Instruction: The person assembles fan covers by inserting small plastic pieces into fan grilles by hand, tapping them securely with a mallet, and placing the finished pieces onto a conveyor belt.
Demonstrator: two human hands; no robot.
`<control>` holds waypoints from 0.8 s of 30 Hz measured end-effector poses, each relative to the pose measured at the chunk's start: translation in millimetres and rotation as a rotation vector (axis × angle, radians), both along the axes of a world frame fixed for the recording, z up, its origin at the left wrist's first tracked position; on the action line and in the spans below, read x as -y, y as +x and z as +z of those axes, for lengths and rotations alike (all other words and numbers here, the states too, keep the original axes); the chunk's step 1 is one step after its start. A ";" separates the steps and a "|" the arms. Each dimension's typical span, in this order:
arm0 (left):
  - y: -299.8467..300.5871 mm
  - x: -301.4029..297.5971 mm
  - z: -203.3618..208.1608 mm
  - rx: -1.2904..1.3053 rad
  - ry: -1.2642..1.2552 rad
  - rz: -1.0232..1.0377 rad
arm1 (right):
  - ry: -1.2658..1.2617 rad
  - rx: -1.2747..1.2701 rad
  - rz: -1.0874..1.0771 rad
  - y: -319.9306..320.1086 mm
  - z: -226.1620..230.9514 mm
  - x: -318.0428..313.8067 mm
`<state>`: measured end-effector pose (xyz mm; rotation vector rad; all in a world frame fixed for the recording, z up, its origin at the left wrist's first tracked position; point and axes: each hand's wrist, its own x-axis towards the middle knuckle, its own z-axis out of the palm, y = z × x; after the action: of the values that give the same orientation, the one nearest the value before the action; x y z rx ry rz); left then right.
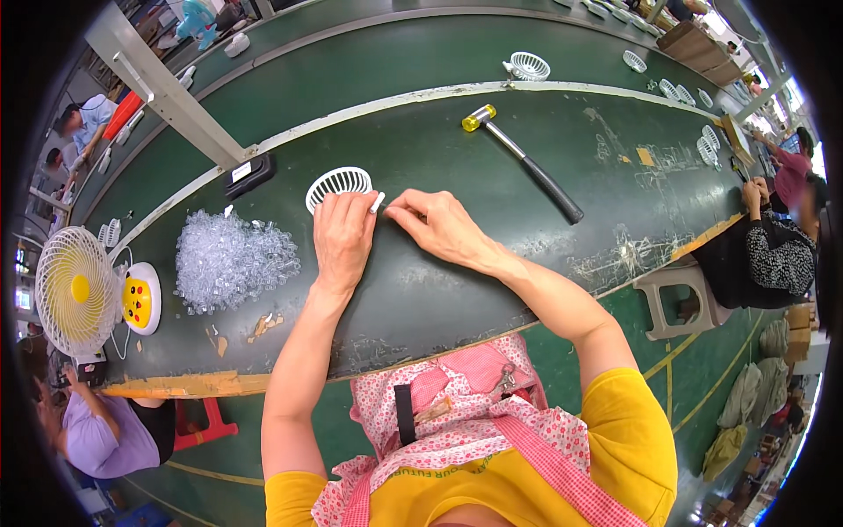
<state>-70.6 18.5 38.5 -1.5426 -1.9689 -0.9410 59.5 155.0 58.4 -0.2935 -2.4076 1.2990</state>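
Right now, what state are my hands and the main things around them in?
White grille, held at its near edge
Left hand, closed on it
Right hand, half-curled; grip unclear
Hammer, lying flat, unheld
Clear plastic pieces, loosely heaped
White fan, standing; running or not unclear

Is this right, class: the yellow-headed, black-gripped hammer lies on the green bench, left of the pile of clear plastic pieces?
The side is wrong: the head view shows the yellow-headed, black-gripped hammer on the green bench, right of the pile of clear plastic pieces.
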 end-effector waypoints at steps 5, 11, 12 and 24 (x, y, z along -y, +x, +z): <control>-0.9 -1.2 -0.2 0.029 0.018 -0.001 | 0.278 -0.195 0.030 -2.5 -4.7 -1.1; 4.3 0.9 3.5 0.327 0.124 -0.080 | -0.210 0.057 -0.002 -0.9 13.1 -19.9; 6.5 0.2 4.0 0.324 0.124 -0.084 | -0.311 0.020 0.059 -1.6 5.4 -24.9; 8.5 1.7 19.2 1.406 0.178 -0.430 | -0.545 -0.097 0.090 3.5 19.6 -27.2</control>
<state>-62.1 16.8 57.7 -1.2552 -2.1405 -2.8387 63.0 182.2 78.0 -0.2616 -1.9674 1.9505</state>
